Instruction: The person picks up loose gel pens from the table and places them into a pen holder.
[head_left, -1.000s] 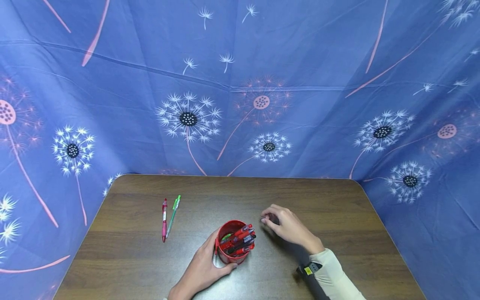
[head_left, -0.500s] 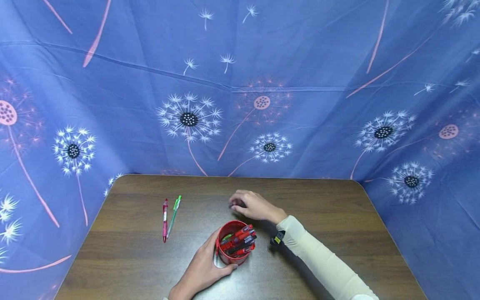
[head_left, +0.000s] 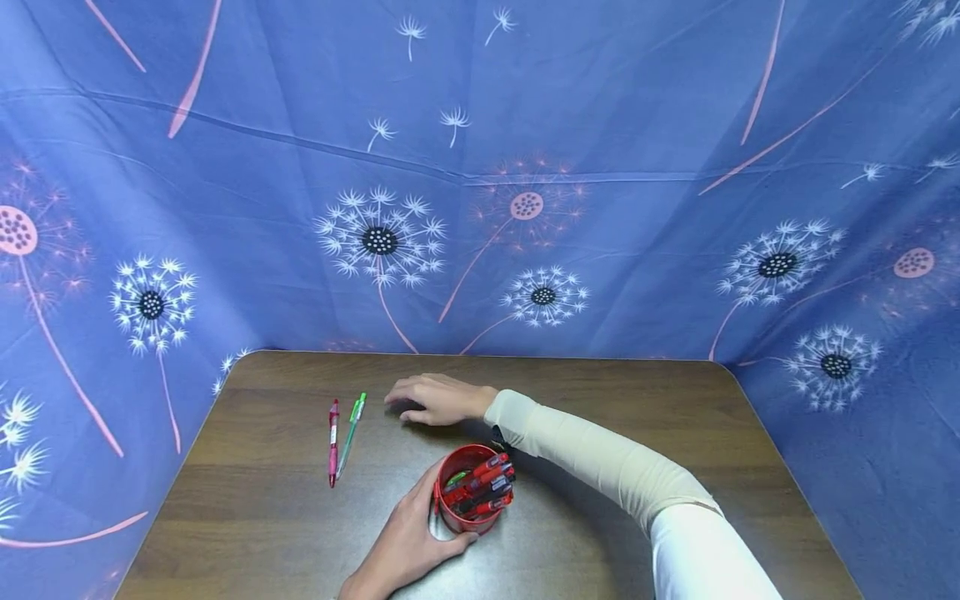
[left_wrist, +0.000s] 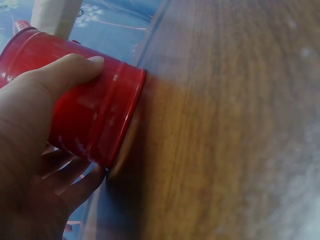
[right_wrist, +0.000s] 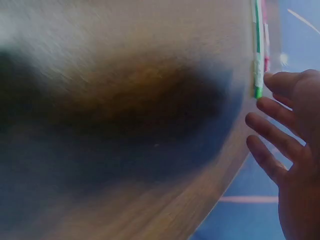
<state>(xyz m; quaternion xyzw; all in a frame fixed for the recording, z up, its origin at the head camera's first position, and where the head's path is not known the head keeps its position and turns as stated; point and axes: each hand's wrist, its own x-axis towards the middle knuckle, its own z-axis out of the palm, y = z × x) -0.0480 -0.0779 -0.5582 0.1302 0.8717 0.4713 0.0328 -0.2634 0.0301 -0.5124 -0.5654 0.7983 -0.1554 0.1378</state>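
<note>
My left hand (head_left: 411,533) grips a red metal cup (left_wrist: 85,100) from its left side, thumb and fingers wrapped around the wall. Several red and black pens (head_left: 480,487) lean inside the cup, along with something green. My right hand (head_left: 438,398) reaches across behind the cup with its fingers loosely extended and nothing in them. Just left of its fingertips a green pen (head_left: 352,429) lies on the table, apart from the hand. Beside that pen lies a red-pink pen (head_left: 333,446), roughly parallel to it.
The brown wooden table (head_left: 247,517) has a back edge close behind my right hand. A blue cloth (head_left: 450,267) with a dandelion print hangs around the back and sides. My right forearm crosses over the table behind and right of the cup.
My right hand has swept left from the right of the cup to near the two pens, its fingers straightening. The left hand and cup have stayed in place.
</note>
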